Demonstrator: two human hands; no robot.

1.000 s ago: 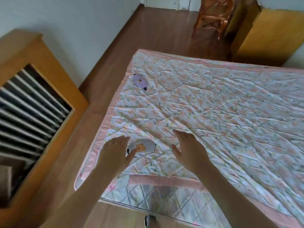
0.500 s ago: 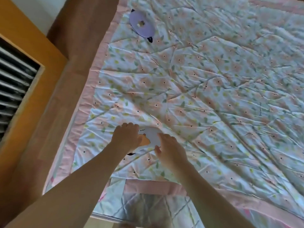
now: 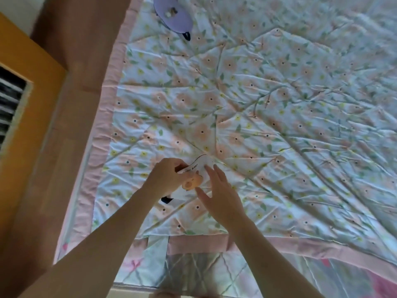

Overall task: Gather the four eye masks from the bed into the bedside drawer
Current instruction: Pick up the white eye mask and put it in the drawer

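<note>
The white eye mask point(image 3: 194, 176) with an orange bear picture lies on the flowered quilt point(image 3: 279, 117), near its left pink border. The left hand point(image 3: 164, 179) pinches the mask's left end with bent fingers and lifts this edge a little. The right hand point(image 3: 221, 194) is loose, with its fingers spread; the fingertips touch the mask's right side. A black strap point(image 3: 167, 200) shows under the left wrist. A purple eye mask point(image 3: 173, 15) lies well apart at the top. A wooden cabinet point(image 3: 23, 87) stands on the left.
</note>
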